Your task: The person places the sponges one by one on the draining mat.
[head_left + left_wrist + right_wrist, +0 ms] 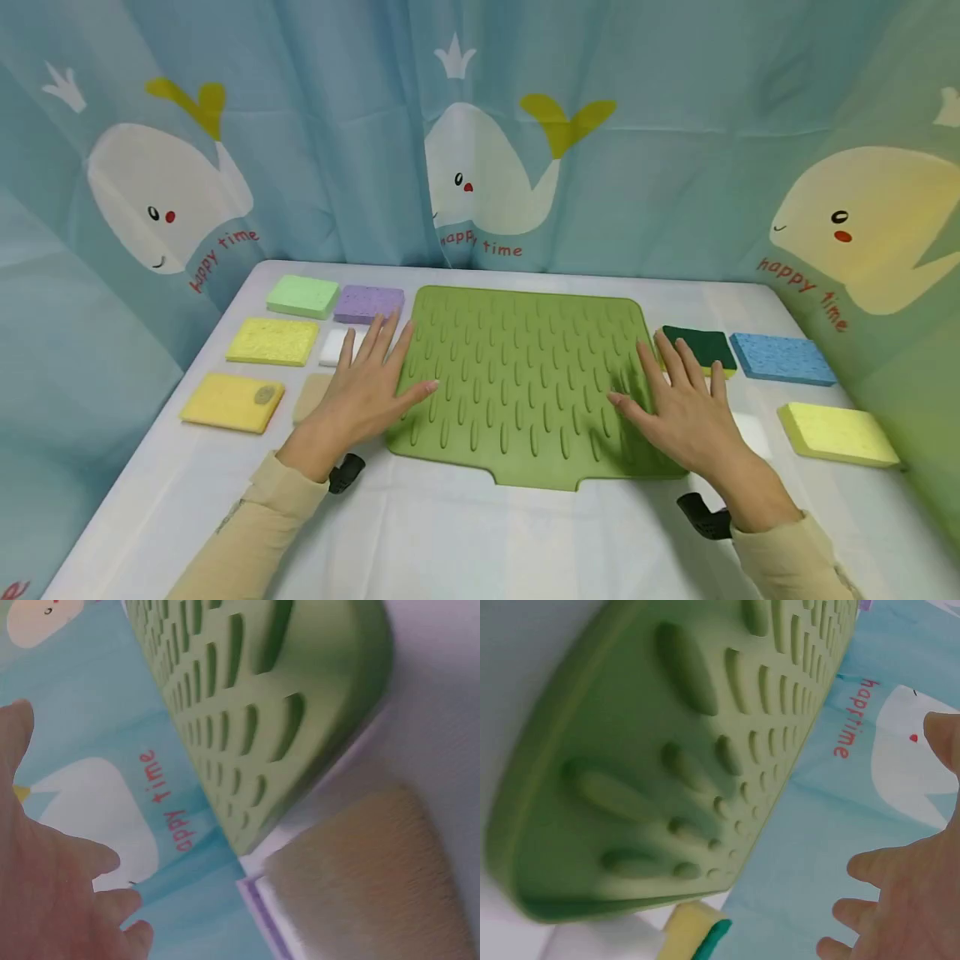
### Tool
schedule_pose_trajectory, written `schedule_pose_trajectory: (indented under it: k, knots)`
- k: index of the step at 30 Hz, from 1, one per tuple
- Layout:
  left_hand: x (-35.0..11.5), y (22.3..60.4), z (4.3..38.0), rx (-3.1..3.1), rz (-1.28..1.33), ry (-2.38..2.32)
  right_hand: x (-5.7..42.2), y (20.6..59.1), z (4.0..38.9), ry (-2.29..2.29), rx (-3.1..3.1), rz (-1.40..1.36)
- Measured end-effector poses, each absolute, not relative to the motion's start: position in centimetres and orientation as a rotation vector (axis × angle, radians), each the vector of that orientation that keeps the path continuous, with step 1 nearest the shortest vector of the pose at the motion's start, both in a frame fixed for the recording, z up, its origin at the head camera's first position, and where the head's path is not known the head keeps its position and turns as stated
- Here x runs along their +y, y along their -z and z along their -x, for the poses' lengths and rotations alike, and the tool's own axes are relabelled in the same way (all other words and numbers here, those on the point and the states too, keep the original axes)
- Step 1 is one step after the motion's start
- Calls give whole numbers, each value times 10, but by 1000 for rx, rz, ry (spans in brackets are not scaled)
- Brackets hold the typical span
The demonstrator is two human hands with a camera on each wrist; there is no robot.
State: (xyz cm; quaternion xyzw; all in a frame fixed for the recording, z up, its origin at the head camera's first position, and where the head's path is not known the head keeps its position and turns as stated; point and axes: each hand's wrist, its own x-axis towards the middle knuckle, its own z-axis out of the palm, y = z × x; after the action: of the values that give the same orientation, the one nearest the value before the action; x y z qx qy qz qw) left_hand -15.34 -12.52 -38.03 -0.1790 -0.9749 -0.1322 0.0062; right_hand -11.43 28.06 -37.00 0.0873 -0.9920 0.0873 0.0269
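Observation:
A green silicone mat (pixel 525 375) with raised oval ridges lies in the middle of the table. My left hand (pixel 367 387) hovers over its left edge with fingers spread, holding nothing. Partly hidden beneath that hand are a white sponge (pixel 333 343) and a beige sponge (pixel 367 877). Over the mat's right edge my right hand (pixel 686 408) is spread too, its fingers straight and holding nothing. Just past its fingertips sits a dark green and yellow scouring sponge (pixel 701 348). Another white sponge (pixel 752 433) is partly covered by the right hand.
On the left are a light green sponge (pixel 303 297), a purple sponge (pixel 367 303), a yellow sponge (pixel 273 342) and an orange-yellow sponge (pixel 234 402). Blue (pixel 782 359) and pale yellow sponges (pixel 837 434) lie at the right. A whale-print curtain (pixel 330 150) hangs behind the table.

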Motion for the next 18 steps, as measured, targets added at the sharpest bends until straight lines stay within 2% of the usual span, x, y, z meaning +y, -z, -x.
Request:
schedule_pose_trajectory:
  k: [18]
  knots:
    - [-139, 409, 149, -3108, 705, 551, 310, 387, 107, -346, -3118, -136]
